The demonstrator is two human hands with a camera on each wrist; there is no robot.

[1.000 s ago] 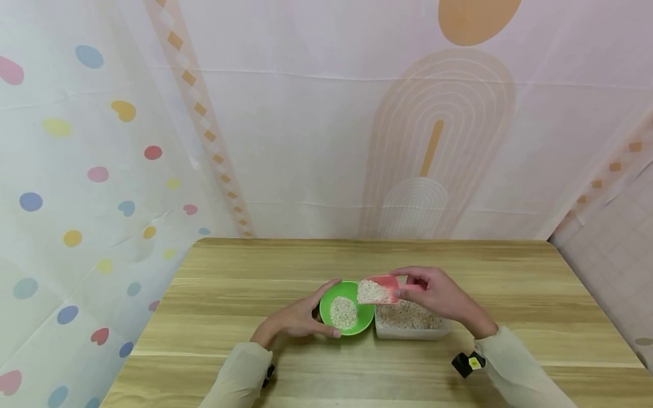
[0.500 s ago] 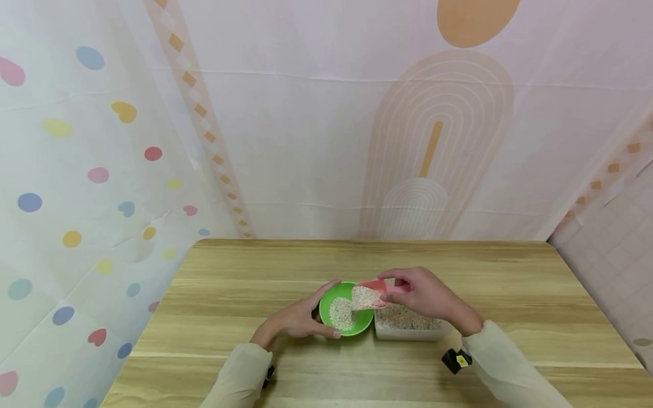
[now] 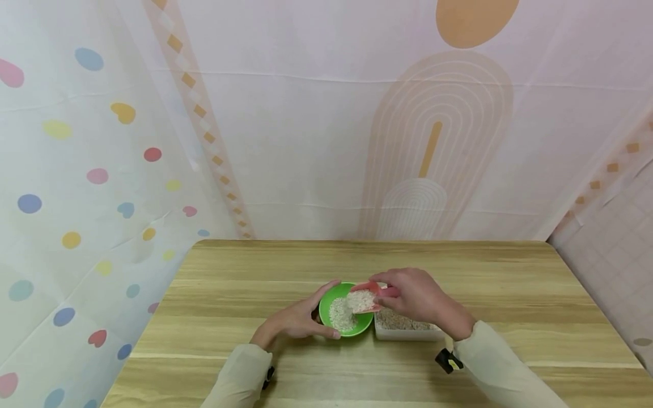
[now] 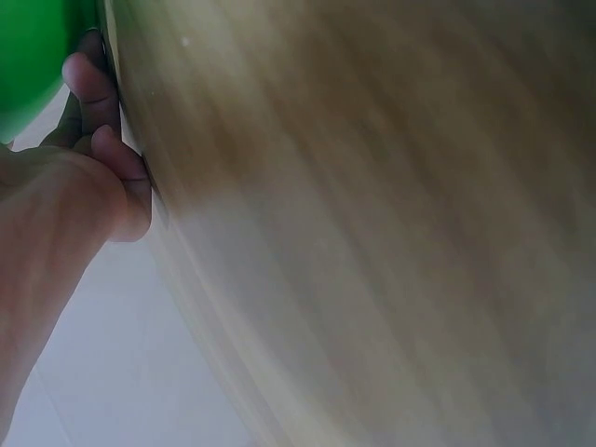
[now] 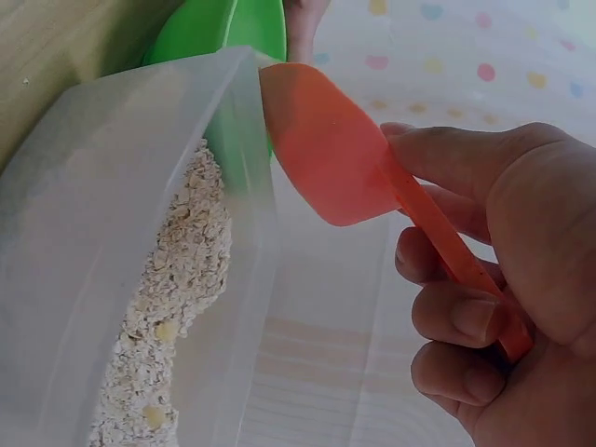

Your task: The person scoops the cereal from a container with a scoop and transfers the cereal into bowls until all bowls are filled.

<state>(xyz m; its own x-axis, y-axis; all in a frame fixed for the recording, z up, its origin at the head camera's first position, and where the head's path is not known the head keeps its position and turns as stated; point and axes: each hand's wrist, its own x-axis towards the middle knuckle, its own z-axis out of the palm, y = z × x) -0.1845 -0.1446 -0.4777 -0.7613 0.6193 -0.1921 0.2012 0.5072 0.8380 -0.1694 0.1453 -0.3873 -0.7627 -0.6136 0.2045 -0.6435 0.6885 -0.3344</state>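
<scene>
My right hand (image 3: 415, 294) grips the handle of a pinkish-red scoop (image 5: 331, 149). A heap of pale oat flakes fills the scoop, which is tilted over the right part of a green bowl (image 3: 365, 327). More oats (image 3: 340, 315) lie in the bowl, and the scoop's front edge overlaps them in the head view. Around the bowl's left side, my left hand (image 3: 298, 320) holds it, thumb along the near side and a finger at the far rim. In the left wrist view only a blurred piece of the bowl (image 4: 37, 65) shows beside the fingers.
Right beside the bowl stands a translucent plastic container (image 3: 409, 335) of oat flakes, partly beneath my right forearm. A wooden table (image 3: 245, 266) carries everything, with a patterned cloth backdrop (image 3: 301, 141) behind its far edge.
My right hand has moved left with the loaded scoop, from the bowl's right rim to above its inside, and tipped it. The left hand and bowl stay in place.
</scene>
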